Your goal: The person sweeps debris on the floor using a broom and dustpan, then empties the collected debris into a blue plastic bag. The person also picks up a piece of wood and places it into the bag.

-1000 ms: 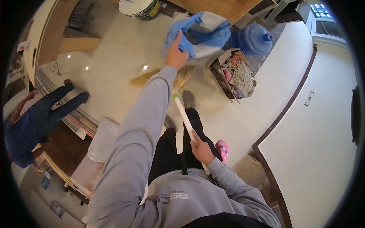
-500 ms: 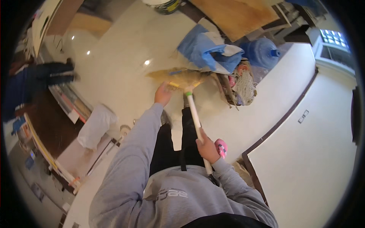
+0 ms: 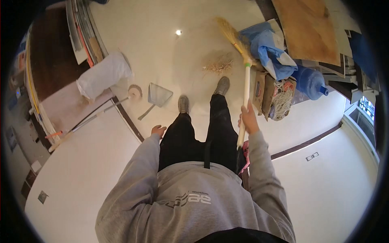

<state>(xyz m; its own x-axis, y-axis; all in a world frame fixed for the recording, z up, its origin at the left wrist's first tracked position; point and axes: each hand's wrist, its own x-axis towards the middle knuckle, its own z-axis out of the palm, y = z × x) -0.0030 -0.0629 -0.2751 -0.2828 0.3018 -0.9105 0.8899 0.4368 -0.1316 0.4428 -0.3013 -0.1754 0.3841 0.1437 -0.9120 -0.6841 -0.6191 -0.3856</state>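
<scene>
The broom (image 3: 246, 91) has swung toward the right edge of the floor (image 3: 142, 24), leaving debris (image 3: 219, 63) exposed between it and the dustpan (image 3: 159, 95); the right hand (image 3: 249, 118) keeps the broom in its grip; the left hand (image 3: 159, 130), grip released, hangs empty beside the trousers (image 3: 176, 143).

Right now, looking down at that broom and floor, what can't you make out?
All in the head view:
Right hand: its palm, around the broom handle, hidden by the hand's back.
Left hand: its palm, turned from view.
Cardboard box: whatever lies under the white cord.
Floor debris: single bits, too small.
Wooden board: far end, cut off by the upper edge.
</scene>
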